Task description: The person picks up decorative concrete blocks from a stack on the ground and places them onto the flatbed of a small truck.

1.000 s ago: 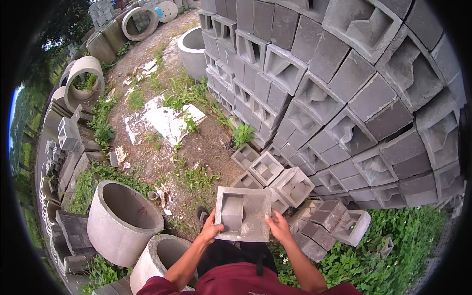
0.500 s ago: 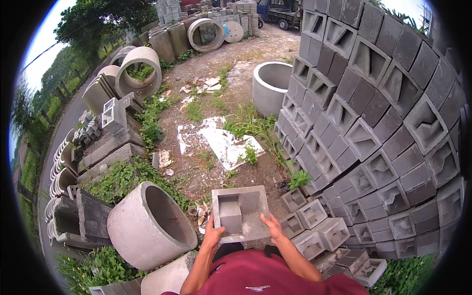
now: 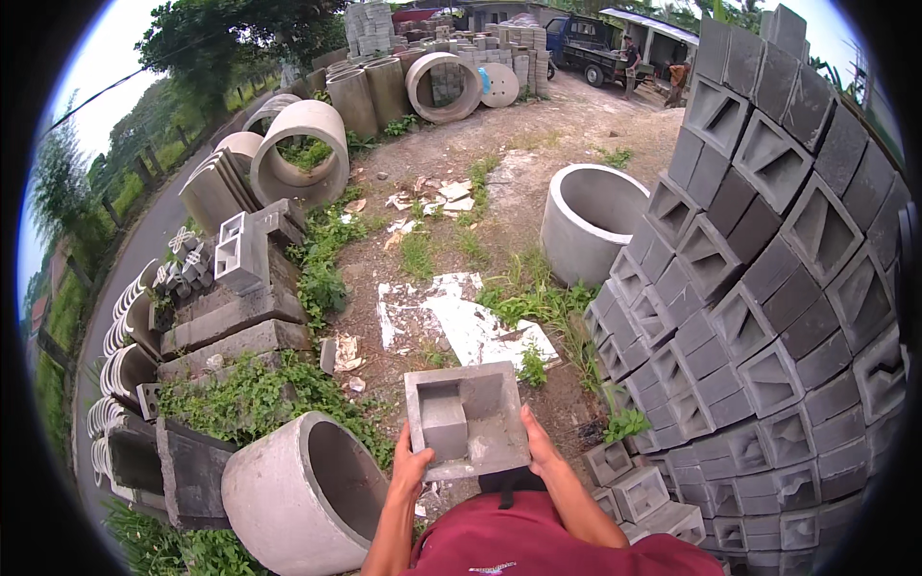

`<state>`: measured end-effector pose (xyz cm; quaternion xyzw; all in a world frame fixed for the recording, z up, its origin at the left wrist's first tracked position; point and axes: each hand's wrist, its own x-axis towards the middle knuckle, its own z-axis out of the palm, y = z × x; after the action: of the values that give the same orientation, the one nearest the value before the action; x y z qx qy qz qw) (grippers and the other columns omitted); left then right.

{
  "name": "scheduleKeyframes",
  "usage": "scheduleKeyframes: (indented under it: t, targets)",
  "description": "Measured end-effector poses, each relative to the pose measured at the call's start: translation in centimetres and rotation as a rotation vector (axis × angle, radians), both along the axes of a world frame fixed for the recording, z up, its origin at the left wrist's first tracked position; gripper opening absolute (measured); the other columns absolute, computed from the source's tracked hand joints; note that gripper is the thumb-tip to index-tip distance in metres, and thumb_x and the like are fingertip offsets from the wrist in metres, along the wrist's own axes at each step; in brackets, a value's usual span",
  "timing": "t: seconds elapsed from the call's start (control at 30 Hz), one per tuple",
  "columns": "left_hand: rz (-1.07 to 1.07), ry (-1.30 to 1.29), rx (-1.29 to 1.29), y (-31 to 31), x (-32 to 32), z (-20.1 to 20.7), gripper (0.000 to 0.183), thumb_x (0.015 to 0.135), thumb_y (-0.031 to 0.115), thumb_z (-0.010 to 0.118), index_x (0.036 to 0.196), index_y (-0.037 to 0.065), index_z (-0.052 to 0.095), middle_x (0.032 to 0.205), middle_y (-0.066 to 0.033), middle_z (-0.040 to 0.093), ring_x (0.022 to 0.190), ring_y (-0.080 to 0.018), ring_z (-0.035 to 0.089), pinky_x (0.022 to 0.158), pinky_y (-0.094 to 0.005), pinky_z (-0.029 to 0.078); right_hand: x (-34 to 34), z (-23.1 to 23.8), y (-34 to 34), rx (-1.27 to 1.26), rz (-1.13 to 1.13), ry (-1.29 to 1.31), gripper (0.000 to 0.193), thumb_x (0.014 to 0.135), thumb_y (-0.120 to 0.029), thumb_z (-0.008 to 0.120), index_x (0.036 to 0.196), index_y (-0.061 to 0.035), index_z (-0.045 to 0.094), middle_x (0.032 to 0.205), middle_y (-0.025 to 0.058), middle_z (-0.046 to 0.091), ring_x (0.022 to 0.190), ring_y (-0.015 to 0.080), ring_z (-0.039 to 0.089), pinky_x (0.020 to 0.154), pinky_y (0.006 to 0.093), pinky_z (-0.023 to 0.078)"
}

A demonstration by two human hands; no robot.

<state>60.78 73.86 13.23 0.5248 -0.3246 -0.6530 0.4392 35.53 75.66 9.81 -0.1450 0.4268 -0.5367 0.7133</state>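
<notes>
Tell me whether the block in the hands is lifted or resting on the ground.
Lifted. The block is held flat before the chest, left hand and right hand gripping its sides, its recessed face up, clear of the ground.

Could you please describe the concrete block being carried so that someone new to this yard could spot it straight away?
Start at the tall stacked wall of grey blocks on the right, then look left to the bottom centre of the view. There the left hand and right hand grip a square grey concrete block by its sides. Unlike its stacked neighbours, it is held up off the ground, recessed face upward.
</notes>
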Motion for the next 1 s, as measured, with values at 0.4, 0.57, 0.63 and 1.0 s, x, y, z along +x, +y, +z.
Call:
scheduleKeyframes:
  t: [0.4, 0.57, 0.63, 1.0]
  targets:
    - [-0.025, 0.067, -0.092, -34.5, -8.2, 1.9, 0.084, 0.073, 0.002, 0.062, 0.150, -0.001, 0.028, 0.133, -0.0144, 0.052, 0.116, -0.0226, 0.054, 0.092, -0.0323, 0.046, -6.9, 5.7, -33.8, -0.037, -0.044, 0.384, 0.084, 0.091, -0.053, 0.061, 0.150, -0.0035, 0.025, 0.143, 0.0192, 0.042, 0.130, 0.0269, 0.041, 0.108, 0.0401, 0.033]
    - [0.037, 0.129, -0.010, -50.0, -12.0, 2.5, 0.070, 0.094, 0.030, 0.059, 0.149, 0.000, 0.029, 0.142, -0.0163, 0.046, 0.128, -0.0242, 0.047, 0.106, -0.0356, 0.037, -9.9, 5.0, -47.8, -0.023, -0.151, 0.408, 0.083, 0.092, -0.051, 0.061, 0.149, -0.0025, 0.026, 0.143, 0.0184, 0.043, 0.130, 0.0266, 0.041, 0.108, 0.0402, 0.034]
    - [-0.019, 0.193, -0.018, -56.5, -12.3, -0.4, 0.068, 0.096, 0.033, 0.057, 0.149, -0.001, 0.030, 0.144, -0.0164, 0.044, 0.130, -0.0245, 0.046, 0.108, -0.0356, 0.036, -10.6, 3.3, -53.1, -0.011, -0.173, 0.374, 0.083, 0.092, -0.051, 0.061, 0.150, -0.0028, 0.026, 0.144, 0.0184, 0.043, 0.132, 0.0267, 0.040, 0.108, 0.0402, 0.033]
    - [-0.284, 0.184, -0.049, -91.4, -16.8, 2.2, 0.072, 0.092, 0.027, 0.062, 0.150, 0.000, 0.028, 0.141, -0.0177, 0.046, 0.125, -0.0248, 0.049, 0.104, -0.0344, 0.039, -12.9, 5.4, -82.7, 0.008, -0.363, 0.365, 0.079, 0.092, -0.048, 0.061, 0.147, -0.0007, 0.031, 0.145, 0.0153, 0.042, 0.134, 0.0250, 0.039, 0.110, 0.0381, 0.031]
